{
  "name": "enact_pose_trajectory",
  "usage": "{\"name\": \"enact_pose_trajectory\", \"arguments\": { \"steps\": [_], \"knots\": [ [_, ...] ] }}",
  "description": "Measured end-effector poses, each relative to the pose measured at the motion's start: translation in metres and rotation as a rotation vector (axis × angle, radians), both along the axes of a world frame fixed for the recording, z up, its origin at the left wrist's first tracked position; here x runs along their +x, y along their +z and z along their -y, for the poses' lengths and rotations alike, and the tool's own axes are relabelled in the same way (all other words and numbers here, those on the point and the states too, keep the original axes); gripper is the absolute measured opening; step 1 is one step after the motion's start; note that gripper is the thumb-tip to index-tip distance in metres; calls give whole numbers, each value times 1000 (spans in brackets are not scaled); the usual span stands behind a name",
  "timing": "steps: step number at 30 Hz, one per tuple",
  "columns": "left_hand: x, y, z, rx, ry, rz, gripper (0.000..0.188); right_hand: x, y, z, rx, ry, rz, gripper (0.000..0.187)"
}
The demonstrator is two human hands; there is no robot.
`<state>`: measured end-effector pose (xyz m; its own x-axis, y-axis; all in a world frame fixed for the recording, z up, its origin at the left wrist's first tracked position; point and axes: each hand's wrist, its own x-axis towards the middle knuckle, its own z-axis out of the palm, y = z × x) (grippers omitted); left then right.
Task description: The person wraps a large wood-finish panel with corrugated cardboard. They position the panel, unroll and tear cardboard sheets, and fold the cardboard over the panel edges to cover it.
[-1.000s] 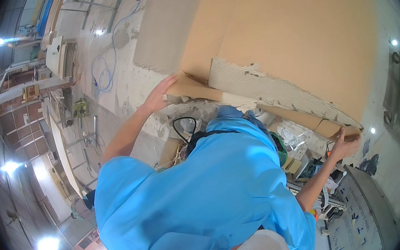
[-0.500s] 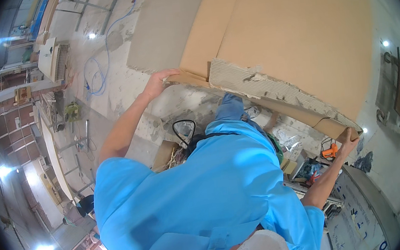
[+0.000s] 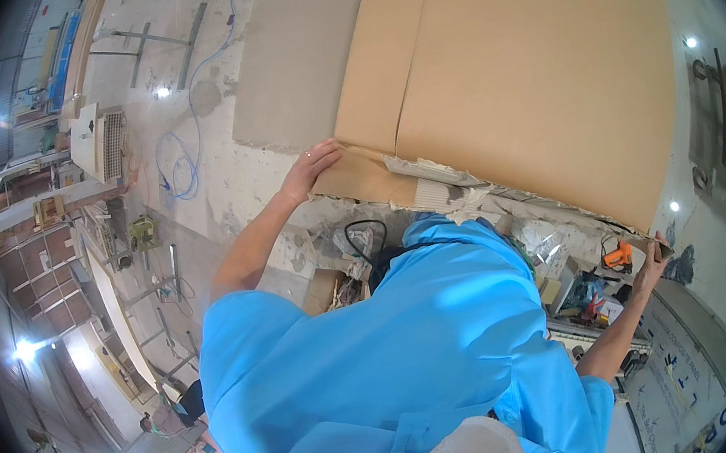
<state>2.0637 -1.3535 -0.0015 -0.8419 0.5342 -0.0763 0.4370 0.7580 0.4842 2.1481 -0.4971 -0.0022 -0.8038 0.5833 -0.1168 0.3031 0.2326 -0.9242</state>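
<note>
A large brown cardboard sheet (image 3: pixel 533 76) lies in front of me with a creased line running along its left part. Its near edge is ragged, and a torn strip of corrugated layer (image 3: pixel 444 193) shows there. My left hand (image 3: pixel 311 170) is closed over the left end of this edge, fingers on top and the thumb hidden. At the far right end, my right hand (image 3: pixel 650 265) grips the sheet's near corner. Between the two hands the edge hangs bent in front of my body.
A grey board (image 3: pixel 297 65) lies left of the cardboard. A blue hose (image 3: pixel 189 170) curls on the floor. Near my right arm are an orange tool (image 3: pixel 617 256) and a box of mixed tools (image 3: pixel 583 296). Metal frames (image 3: pixel 721 136) stand at the right.
The near edge's corrugated strip, earlier turned up over the sheet, is now folded lower toward me. Both hands keep to the ends of the edge; my left fingers now lie over its top.
</note>
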Motion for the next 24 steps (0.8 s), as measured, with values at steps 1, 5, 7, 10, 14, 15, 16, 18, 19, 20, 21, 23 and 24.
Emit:
{"name": "enact_pose_trajectory", "arguments": {
  "steps": [1,5,7,10,14,15,16,18,19,20,21,23,24],
  "knots": [
    [3,-5,0,19,12,-20,59,2,1,-2,-14,17,-4,45],
    [15,-4,-5,50,118,-34,49,13,8,-13,-106,39,10,42],
    [11,1,-7,99,127,-41,45,16,13,-17,-110,37,53,44],
    [-3,11,-9,119,146,29,41,16,23,-17,-37,69,115,47],
    [-8,21,-13,273,213,118,36,14,37,-9,-51,109,154,48],
    [-7,24,-14,277,284,146,34,13,40,-7,-26,108,186,47],
    [-5,26,-15,283,349,176,31,12,42,-7,19,136,182,47],
    [-8,27,-19,264,447,270,24,5,42,-9,145,108,231,38],
    [-12,28,-22,237,490,342,21,-1,39,-12,134,52,247,35],
    [-18,28,-25,143,594,440,20,-10,33,-14,167,30,216,35],
    [-27,25,-30,291,637,387,20,-22,26,-18,-29,-29,93,37],
    [-50,19,-41,443,836,327,26,-50,11,-23,-19,-127,46,46],
    [-61,15,-46,483,893,366,29,-70,3,-25,142,-178,128,54]
  ]
}}
